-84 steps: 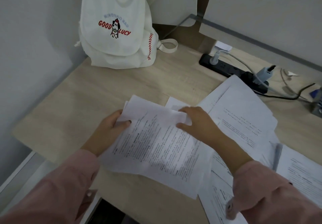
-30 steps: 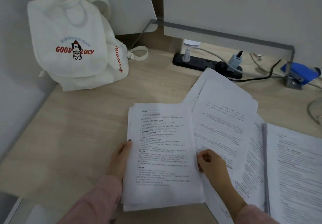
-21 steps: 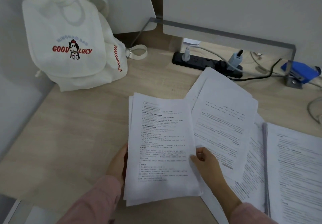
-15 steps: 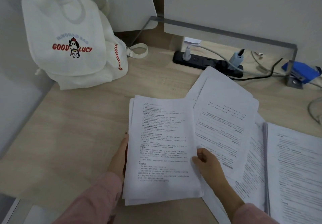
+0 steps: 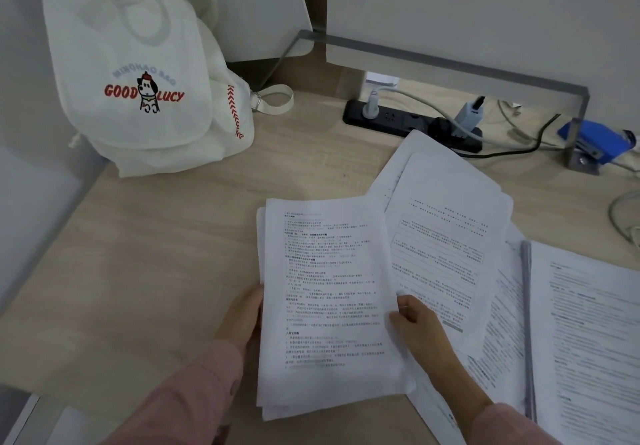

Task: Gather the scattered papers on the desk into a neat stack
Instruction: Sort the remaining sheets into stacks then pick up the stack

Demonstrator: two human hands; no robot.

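Observation:
A stack of printed white papers (image 5: pixel 329 292) stands squared up in front of me, its edges nearly flush and its lower edge close to the wooden desk (image 5: pixel 145 271). My left hand (image 5: pixel 242 316) grips the stack's left edge, fingers behind the sheets. My right hand (image 5: pixel 419 327) pinches the right edge with thumb on top. To the right, several loose printed sheets (image 5: pixel 446 237) lie fanned and overlapping on the desk. Further right lies a thick bound document (image 5: pixel 588 334) with a grey spine.
A white "GOOD LUCY" cloth bag (image 5: pixel 138 77) sits at the back left. A black power strip (image 5: pixel 408 122) with plugs and cables runs along the back under a grey metal stand. A blue stapler (image 5: pixel 599 140) lies at the far right. Bare desk lies left of the stack.
The skewed sheets from earlier are squared into one upright stack. Both hands shifted from its top corners to its side edges. Over the last second the stack barely moved.

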